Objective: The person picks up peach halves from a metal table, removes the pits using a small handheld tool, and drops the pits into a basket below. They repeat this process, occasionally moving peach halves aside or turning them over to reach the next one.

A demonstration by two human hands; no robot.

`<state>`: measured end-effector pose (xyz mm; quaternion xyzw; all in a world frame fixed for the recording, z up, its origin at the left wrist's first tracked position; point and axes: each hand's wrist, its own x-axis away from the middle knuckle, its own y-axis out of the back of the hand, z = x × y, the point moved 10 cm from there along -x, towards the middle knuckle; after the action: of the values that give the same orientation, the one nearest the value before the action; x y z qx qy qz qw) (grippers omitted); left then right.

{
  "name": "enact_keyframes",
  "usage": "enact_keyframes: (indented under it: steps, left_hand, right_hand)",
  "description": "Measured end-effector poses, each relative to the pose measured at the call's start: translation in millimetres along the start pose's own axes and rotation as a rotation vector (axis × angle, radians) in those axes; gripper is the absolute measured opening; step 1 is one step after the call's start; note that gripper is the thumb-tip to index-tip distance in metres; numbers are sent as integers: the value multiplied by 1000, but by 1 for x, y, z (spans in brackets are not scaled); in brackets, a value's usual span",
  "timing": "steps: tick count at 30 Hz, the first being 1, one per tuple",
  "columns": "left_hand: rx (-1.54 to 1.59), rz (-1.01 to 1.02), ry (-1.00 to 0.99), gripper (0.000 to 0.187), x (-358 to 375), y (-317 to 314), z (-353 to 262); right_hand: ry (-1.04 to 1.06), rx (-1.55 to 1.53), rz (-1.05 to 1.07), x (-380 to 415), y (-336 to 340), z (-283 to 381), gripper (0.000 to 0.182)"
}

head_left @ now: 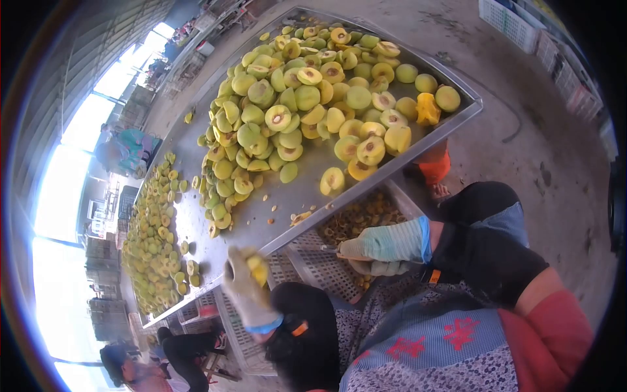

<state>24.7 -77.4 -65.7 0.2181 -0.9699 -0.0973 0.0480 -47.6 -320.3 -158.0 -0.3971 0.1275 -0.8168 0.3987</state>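
My left hand (247, 287), in a pale glove with a blue cuff, is closed around a yellow peach half (258, 269) at the near edge of the metal table (287, 196). It is slightly blurred. My right hand (382, 243), in a striped glove, is wrapped around a small tool with a thin metal tip (328, 248); its handle is hidden, so its exact kind cannot be made out. Below the right hand stands a plastic crate (326, 271) holding brownish pits and scraps (359, 215). A large heap of green-yellow peach halves (294, 98), several showing their stones, covers the table's far part.
A second pile of peach halves (153, 242) lies on the table's left side. The raised metal rim (392, 166) runs between me and the fruit. Another person (127, 150) is across the table, and one sits (140, 369) at lower left. Stacked crates (513, 26) stand at upper right.
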Motion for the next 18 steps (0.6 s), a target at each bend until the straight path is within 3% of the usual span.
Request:
enact_keyframes:
  steps: [2,5,7,9,10,12,15,16,18]
  left_hand:
    - [-897,-280,-189,39,-6,53,-26]
    - [-709,-198,-346,34,-21,28,-32]
    - [-597,95,-510,32,-17,-54,-40]
    - [-771,170,-663,46,-29,-129,-18]
    - [-1064,118,-828,52,-22,-163,-16]
    - [-1177,351,-655,59,-29,-212,11]
    - [-938,696,-397,57,-19,-244,28]
    - [-865,672,-278,48,-9,-242,14]
    - [-537,717,-382,42,-20,-251,34]
  right_hand:
    - [87,80,-84,-4,8,3,55]
    - [202,254,-239,-1,17,20,59]
    - [369,407,-375,1,29,34,60]
    - [636,584,-538,-3,46,43,60]
    - [590,488,-570,4,52,42,57]
    - [500,298,-639,23,63,47,53]
    - [689,-86,-720,38,84,51,46]
    - [798,-81,-743,34,92,55,43]
    - [896,-34,-816,31,98,55,42]
